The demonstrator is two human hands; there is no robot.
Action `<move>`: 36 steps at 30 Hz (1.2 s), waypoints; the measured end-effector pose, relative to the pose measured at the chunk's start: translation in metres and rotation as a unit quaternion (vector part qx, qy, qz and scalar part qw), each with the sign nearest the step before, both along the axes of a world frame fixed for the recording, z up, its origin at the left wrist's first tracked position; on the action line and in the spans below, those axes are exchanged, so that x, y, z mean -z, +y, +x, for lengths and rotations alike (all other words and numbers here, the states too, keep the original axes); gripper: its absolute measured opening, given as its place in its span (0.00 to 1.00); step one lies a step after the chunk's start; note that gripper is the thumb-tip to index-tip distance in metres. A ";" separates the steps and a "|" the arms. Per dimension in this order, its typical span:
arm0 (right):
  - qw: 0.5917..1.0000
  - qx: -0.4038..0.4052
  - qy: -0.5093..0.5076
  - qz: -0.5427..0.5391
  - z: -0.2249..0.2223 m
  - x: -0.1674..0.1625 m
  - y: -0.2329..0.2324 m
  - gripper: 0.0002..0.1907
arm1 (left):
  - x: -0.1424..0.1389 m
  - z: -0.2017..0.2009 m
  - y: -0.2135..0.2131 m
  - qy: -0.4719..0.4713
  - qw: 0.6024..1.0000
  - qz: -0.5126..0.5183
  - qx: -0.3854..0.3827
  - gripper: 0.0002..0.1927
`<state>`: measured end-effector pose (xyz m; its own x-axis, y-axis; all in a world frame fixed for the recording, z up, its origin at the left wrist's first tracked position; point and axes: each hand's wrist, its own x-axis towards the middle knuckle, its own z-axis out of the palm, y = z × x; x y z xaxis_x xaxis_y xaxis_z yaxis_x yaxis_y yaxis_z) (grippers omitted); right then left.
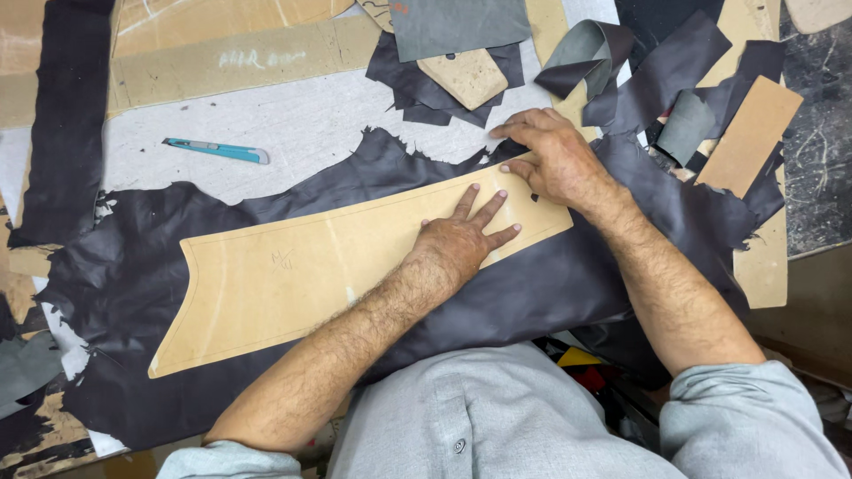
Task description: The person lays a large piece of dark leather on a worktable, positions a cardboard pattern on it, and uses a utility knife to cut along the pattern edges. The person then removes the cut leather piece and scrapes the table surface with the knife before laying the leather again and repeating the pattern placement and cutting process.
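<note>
Left hand (pixel 461 238) lies flat, fingers spread, pinning the tan template (pixel 293 275) on the dark leather hide (pixel 550 284). Right hand (pixel 552 158) presses the template's far end, nothing gripped. Blue utility knife (pixel 217 150) lies apart, twd the table's far-left edge.

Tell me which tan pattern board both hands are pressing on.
The long tan template lying on the dark leather hide; left hand and right hand rest on its right end. Other boards lie untouched along the table edges.

Teal utility knife (pixel 217 150) just sitting on the grey work surface (pixel 293 124), well apart from everything. Dark leather scraps (pixel 426 89) piled around a small tan cardboard piece (pixel 463 77), plus a long tan strip (pixel 240 60) up top.
</note>
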<state>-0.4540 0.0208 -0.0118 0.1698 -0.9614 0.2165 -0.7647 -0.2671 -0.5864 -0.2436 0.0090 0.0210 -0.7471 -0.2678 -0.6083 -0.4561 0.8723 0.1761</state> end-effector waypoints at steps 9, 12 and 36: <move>0.994 -0.004 0.097 0.058 -0.010 0.017 -0.038 0.08 | -0.002 -0.017 -0.011 -0.049 0.997 -0.016 0.051 0.50; 0.992 0.029 0.105 0.057 -0.006 0.015 -0.037 0.09 | -0.003 -0.018 -0.013 -0.050 0.997 -0.017 0.057 0.51; 0.999 -0.025 0.005 0.042 0.013 0.005 -0.058 0.06 | -0.001 -0.016 -0.013 -0.024 0.999 -0.013 0.039 0.46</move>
